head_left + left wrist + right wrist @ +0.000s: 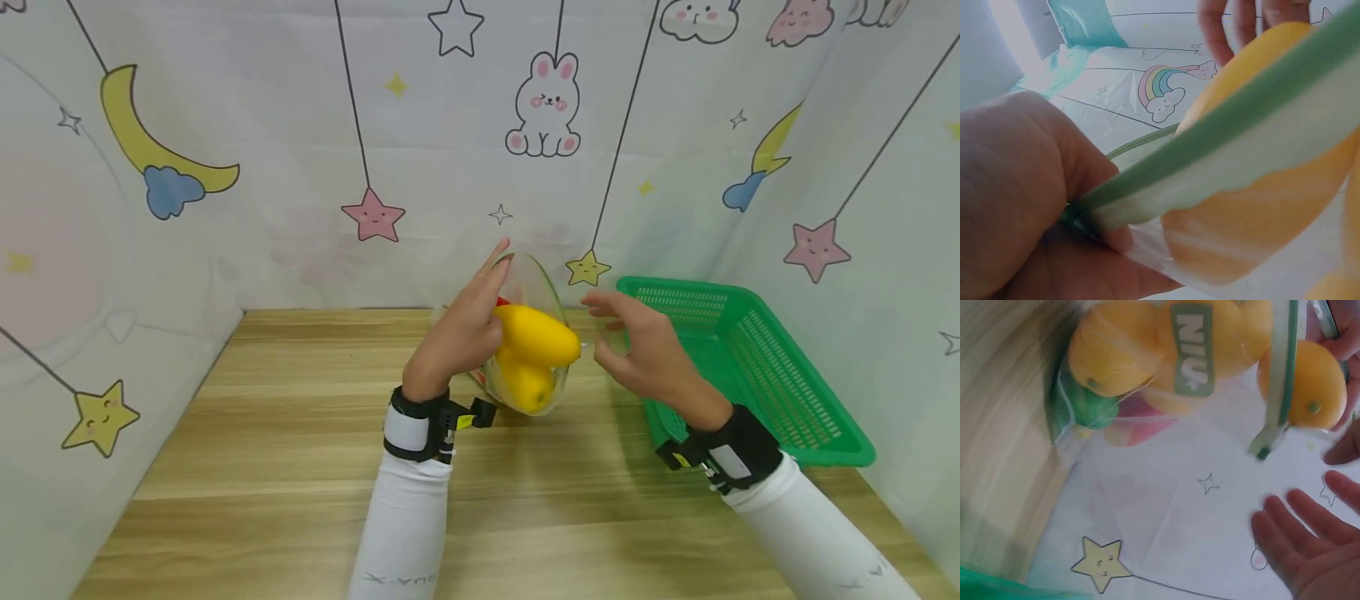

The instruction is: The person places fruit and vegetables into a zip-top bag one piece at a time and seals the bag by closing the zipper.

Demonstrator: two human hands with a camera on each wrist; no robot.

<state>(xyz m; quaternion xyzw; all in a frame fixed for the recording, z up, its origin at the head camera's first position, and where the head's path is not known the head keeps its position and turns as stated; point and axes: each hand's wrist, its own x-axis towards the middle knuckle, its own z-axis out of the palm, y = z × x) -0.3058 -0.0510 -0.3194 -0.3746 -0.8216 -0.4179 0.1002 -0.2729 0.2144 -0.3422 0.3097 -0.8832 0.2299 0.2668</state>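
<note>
A clear zip bag [542,283] with a green seal strip stands tilted on the table, its mouth spread. My left hand [467,321] pinches the rim at one side of the mouth, thumb and fingers around the green strip [1210,134]. One yellow mango-shaped fruit [538,335] lies across the opening, partly out past the strip. Below it, inside the bag, are more yellow fruits [1116,347], with a green item [1092,407] and a red-pink one [1141,422] at the bottom. My right hand [648,346], fingers spread and holding nothing, hovers just right of the fruit.
A green slotted basket [813,375] stands on the right of the wood-patterned table [300,450], close behind my right hand. A white cloth [285,167] with cartoon prints hangs at the back and on both sides.
</note>
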